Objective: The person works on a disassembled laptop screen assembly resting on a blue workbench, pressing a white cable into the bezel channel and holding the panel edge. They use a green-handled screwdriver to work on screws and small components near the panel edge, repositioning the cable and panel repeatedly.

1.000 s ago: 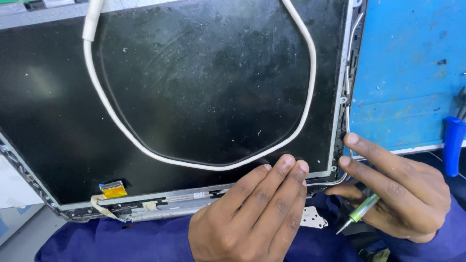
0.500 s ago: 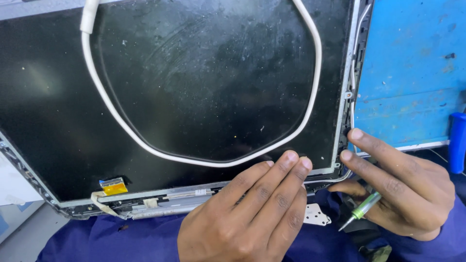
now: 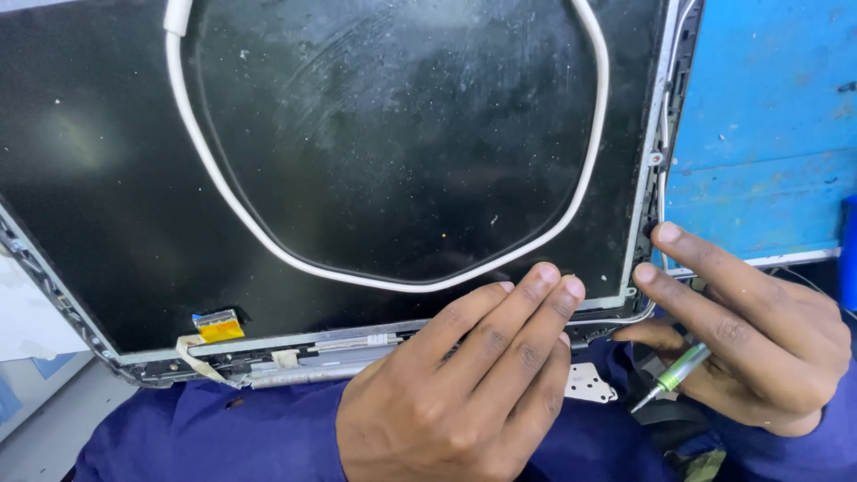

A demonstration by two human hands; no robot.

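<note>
A bare laptop screen panel [image 3: 357,161], dark and dusty, lies in its lid frame across my lap. A white cable [image 3: 268,245] loops over the glass. My left hand [image 3: 455,393] rests flat on the bottom edge, fingertips touching the panel near its lower right corner. My right hand [image 3: 750,344] holds a small green-handled screwdriver [image 3: 674,375] tucked in the palm. Its index and middle fingertips press against the lower right corner of the frame. A yellow-taped ribbon connector [image 3: 217,326] sits at the bottom left edge.
A silver hinge bracket [image 3: 589,384] pokes out below the panel. A blue painted surface [image 3: 768,116] stands to the right, with a blue object [image 3: 848,250] at the far edge. My blue clothing [image 3: 223,437] lies under the panel.
The view has shifted a little, so the panel and both hands sit slightly differently in frame. My right fingertips have slid up closer to the frame's corner.
</note>
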